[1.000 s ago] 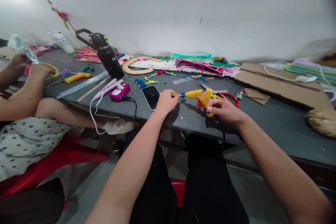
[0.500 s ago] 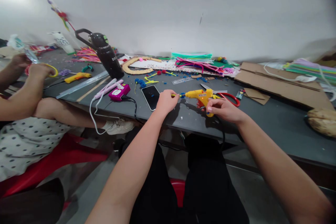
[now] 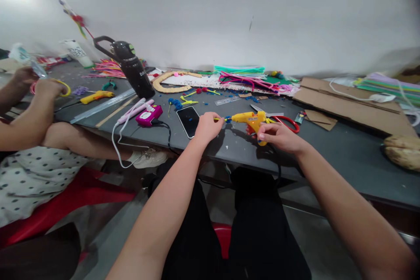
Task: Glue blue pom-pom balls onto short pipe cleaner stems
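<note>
My right hand point(image 3: 274, 136) is wrapped round the handle of a yellow hot glue gun point(image 3: 247, 118), whose nozzle points left. A yellow pipe cleaner point(image 3: 216, 119) with a fuzzy blue tip point(image 3: 228, 119) is pinched in my left hand point(image 3: 211, 126). The blue tip is right at the nozzle; whether they touch I cannot tell. Beside my left hand lies a smartphone point(image 3: 188, 120) with a dark screen. Red-handled scissors point(image 3: 288, 123) rest behind the glue gun, partly covered by it and my right hand.
A black water bottle point(image 3: 136, 74) and a magenta power adapter point(image 3: 149, 116) stand to the left. Pink pipe cleaners point(image 3: 243, 82) and blue scraps lie at the back. Flat cardboard point(image 3: 348, 100) covers the right rear. A co-worker's hand point(image 3: 49, 89) holds yellow-handled scissors at far left.
</note>
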A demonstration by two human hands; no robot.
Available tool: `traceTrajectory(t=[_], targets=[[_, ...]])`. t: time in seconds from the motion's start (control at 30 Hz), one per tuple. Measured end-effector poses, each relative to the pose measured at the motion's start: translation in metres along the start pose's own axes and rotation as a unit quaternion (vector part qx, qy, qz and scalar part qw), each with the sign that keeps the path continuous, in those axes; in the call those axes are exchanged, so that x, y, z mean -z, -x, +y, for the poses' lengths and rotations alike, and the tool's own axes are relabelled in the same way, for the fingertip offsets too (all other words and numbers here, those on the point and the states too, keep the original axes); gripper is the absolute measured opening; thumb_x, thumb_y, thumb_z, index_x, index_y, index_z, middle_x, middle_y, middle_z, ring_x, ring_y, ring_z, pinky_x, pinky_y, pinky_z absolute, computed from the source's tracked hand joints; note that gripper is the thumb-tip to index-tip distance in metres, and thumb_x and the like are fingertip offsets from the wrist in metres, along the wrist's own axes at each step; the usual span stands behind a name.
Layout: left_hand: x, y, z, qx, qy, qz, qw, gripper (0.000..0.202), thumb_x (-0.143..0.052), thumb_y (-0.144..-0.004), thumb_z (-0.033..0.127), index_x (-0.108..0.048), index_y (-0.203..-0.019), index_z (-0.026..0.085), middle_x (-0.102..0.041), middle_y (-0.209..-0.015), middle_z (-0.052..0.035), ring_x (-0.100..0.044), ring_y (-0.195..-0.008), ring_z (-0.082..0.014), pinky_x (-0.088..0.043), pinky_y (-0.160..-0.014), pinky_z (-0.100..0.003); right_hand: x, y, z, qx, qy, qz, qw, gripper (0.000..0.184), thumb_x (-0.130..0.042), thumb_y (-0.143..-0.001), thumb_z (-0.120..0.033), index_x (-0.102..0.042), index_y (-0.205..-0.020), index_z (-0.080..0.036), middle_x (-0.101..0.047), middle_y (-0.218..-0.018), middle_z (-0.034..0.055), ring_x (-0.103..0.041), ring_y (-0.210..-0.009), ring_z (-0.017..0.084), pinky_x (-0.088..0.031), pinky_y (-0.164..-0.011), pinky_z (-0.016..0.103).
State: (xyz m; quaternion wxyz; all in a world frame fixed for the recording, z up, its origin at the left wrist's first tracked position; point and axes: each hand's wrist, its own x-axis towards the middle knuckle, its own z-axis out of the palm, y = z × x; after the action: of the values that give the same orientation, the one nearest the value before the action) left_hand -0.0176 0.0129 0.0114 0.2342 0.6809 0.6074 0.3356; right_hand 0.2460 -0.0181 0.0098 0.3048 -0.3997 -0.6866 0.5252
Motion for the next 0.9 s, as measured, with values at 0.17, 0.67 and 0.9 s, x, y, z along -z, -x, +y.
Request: traceTrajectory(t=[0.17,0.67,0.9], targets=[[0.0011,0.0004,0.0009,0.006,-0.001,-0.003,1.000,0.023,-0.060,-0.082,0.034,-0.073,-0.078,0.016,-0.071,-0.078,-0.0093,-0.064,-0.076,-0.0191,-0.047,-0.073,-0.028,-0.0003,-0.0001,-0.0016,0.008,-0.007,-0.001,1.000,0.035,-0.076,-0.070,-0.052,-0.065,-0.070,-0.020,-0.068,-0.087,0.0051,-0.061,-0.087,0.022,-0.045,-0.077,0.033],[-0.0005,-0.0010,-0.0020,0.004,0.000,-0.006,1.000,0.024,-0.059,-0.083,0.036,-0.073,-0.078,0.016,-0.071,-0.077,-0.0096,-0.064,-0.075,-0.0196,-0.047,-0.072,-0.029,-0.0006,0.0014,-0.0059,0.001,0.043,0.008,0.999,0.038,-0.073,-0.071,-0.057,-0.066,-0.071,-0.019,-0.064,-0.076,0.0040,-0.059,-0.078,0.019,-0.044,-0.070,0.031],[-0.0005,-0.0015,-0.0028,0.004,0.001,-0.007,1.000,0.025,-0.059,-0.082,0.037,-0.073,-0.078,0.016,-0.071,-0.078,-0.0092,-0.063,-0.073,-0.0191,-0.047,-0.070,-0.029,-0.0008,0.0014,-0.0056,0.003,0.021,-0.001,1.000,0.034,-0.075,-0.072,-0.054,-0.066,-0.071,-0.020,-0.068,-0.083,0.0040,-0.062,-0.089,0.021,-0.044,-0.076,0.031]])
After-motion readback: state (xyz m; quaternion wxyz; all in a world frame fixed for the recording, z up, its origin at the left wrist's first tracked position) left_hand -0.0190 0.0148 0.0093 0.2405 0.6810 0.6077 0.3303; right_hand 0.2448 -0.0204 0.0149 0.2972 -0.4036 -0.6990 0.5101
